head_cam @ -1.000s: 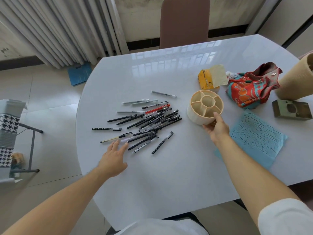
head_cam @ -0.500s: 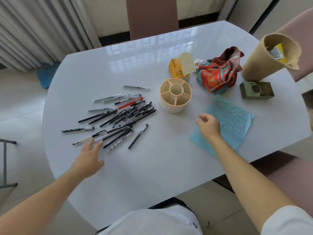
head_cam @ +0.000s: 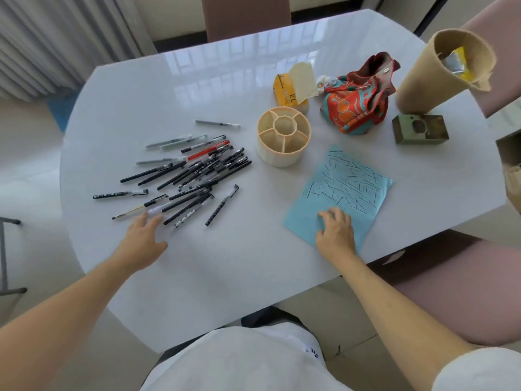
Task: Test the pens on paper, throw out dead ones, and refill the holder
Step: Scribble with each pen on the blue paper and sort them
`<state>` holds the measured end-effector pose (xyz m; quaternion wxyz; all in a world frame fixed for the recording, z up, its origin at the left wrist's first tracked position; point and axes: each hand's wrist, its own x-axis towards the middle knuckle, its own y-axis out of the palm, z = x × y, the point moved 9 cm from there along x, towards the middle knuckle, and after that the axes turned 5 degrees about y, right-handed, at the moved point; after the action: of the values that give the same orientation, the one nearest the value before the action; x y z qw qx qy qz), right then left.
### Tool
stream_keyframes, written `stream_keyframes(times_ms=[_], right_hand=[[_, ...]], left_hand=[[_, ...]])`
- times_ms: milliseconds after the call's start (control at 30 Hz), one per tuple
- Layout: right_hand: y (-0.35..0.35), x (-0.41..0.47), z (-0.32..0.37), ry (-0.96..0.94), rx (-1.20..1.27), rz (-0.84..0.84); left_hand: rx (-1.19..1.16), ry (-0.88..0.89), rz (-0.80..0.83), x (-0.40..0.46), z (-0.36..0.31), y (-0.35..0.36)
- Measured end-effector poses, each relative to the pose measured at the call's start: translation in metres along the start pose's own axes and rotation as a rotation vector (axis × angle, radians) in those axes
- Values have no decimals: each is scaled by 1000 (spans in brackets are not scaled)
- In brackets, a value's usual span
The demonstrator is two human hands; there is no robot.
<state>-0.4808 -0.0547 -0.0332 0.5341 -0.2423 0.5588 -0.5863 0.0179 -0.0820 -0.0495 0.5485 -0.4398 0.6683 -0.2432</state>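
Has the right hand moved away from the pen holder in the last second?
Yes. The right hand left the pen holder and came toward the person, now resting on the near corner of the blue paper.

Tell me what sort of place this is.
Probably a home dining room: a glossy white table with upholstered pink chairs drawn up, floor-length curtains by it, and a tiled floor.

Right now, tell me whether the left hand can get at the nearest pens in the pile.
Probably yes. The left hand lies open on the table with its fingertips right at the near edge of the pens, and nothing lies between them. The right hand rests on the blue paper, out of the way.
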Motion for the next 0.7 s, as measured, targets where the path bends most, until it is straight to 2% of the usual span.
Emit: stream_keyframes(times_ms=[167, 433, 600, 700], right_hand=[[37, -54, 61, -82, 52, 26], [81, -107, 147, -241, 52, 123], [87, -114, 158, -247, 44, 116], [87, -117, 157, -285, 51, 108]], left_hand=[[-7, 36, -1, -20, -17, 1], [-69, 231, -233, -22, -60, -14], [-84, 334, -181, 1, -106, -8], [47, 325, -115, 20, -130, 1]])
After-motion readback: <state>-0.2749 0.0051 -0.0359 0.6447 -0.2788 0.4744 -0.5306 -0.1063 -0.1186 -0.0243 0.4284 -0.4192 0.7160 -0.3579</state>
